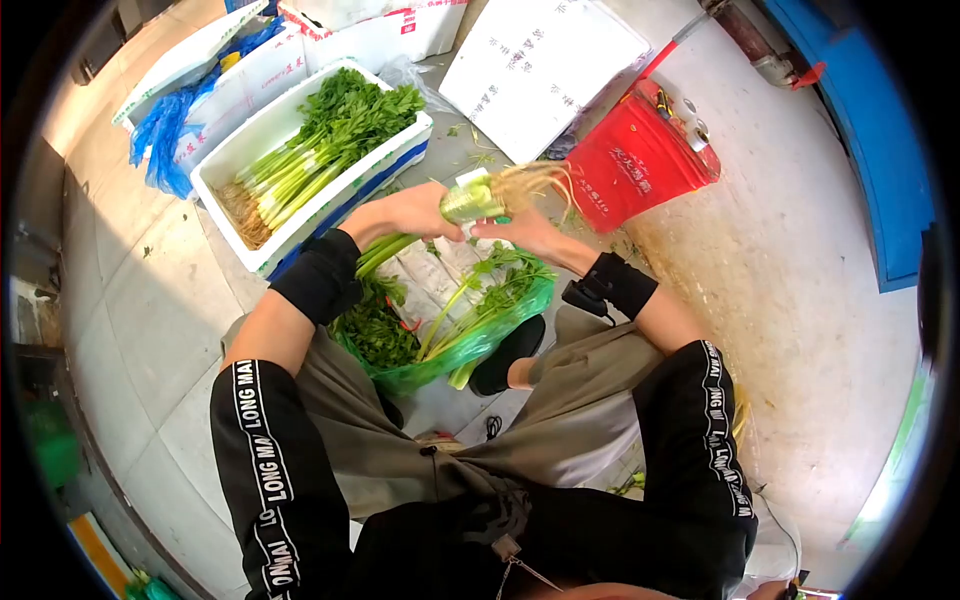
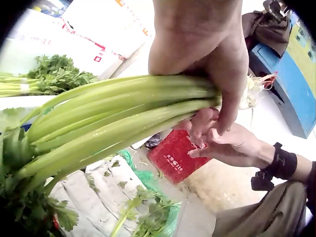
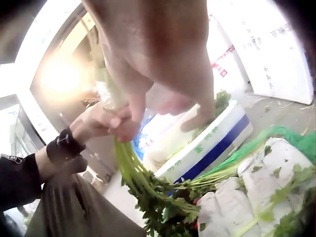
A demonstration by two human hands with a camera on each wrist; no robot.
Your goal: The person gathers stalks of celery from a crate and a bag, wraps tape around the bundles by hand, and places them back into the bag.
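Note:
A bunch of celery [image 2: 123, 106] with pale stringy roots is gripped near its root end by my left hand [image 1: 410, 212], fingers curled round the stalks. The leafy ends hang to the left over the green bag. A white band [image 1: 472, 178] shows round the base in the head view. My right hand [image 1: 525, 232] is at the root end, close against the left fingertips, with its thumb [image 2: 200, 153] apart from its fingers in the left wrist view. Below both hands lies a green plastic bag [image 1: 420, 375] with white wrapped bundles [image 1: 425, 275] and loose celery leaves [image 1: 380, 335].
A white foam box [image 1: 405, 150] holding more celery [image 1: 315, 150] stands at the upper left. Beyond it are other foam boxes [image 1: 260, 80] with a blue plastic bag [image 1: 165, 135]. A white lid [image 1: 540, 70] and a red bucket [image 1: 635, 160] stand at the upper right, near the wall.

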